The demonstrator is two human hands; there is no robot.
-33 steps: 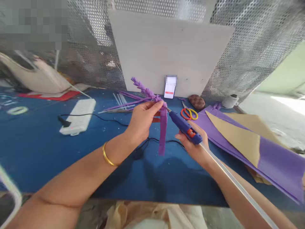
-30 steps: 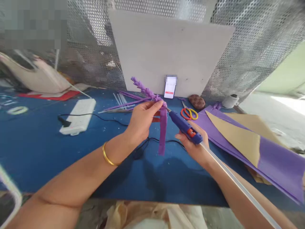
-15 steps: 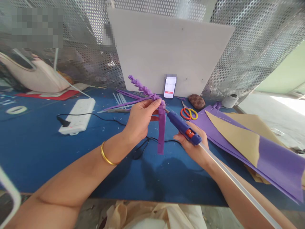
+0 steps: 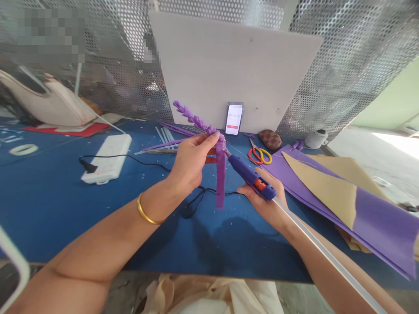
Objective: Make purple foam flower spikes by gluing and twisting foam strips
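My left hand (image 4: 191,163) pinches a purple paper flower spike (image 4: 193,117) above the blue table (image 4: 49,205). A loose purple strip (image 4: 221,176) hangs down from the spike beside my fingers. My right hand (image 4: 266,203) grips a blue glue gun (image 4: 250,176) with an orange trigger. Its nozzle touches the spike where the strip starts. A clear glue stick (image 4: 327,257) runs back from the gun along my right forearm.
Purple and tan paper sheets (image 4: 343,196) lie at the right. Scissors (image 4: 260,155), a brown pouch (image 4: 271,138) and a phone (image 4: 233,119) leaning on a white board (image 4: 229,65) are behind. A white power strip (image 4: 106,159) and black cable (image 4: 196,200) lie at the left and centre.
Both hands, with the spike and the glue gun, have drifted slightly left and up. The grips are unchanged.
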